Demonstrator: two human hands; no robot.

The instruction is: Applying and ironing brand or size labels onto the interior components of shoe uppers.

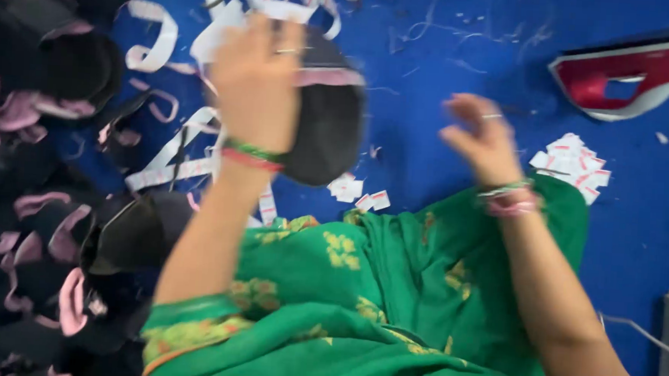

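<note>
Green cloth drapes the lap, beyond which the left hand grips a black cap piece, lifted for inspection seemingly, while the right hand hovers loosely open beside it.

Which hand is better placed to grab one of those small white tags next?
Probably the right hand: it is empty and nearest the small white tags, while the left hand holds a black fabric piece.
</note>
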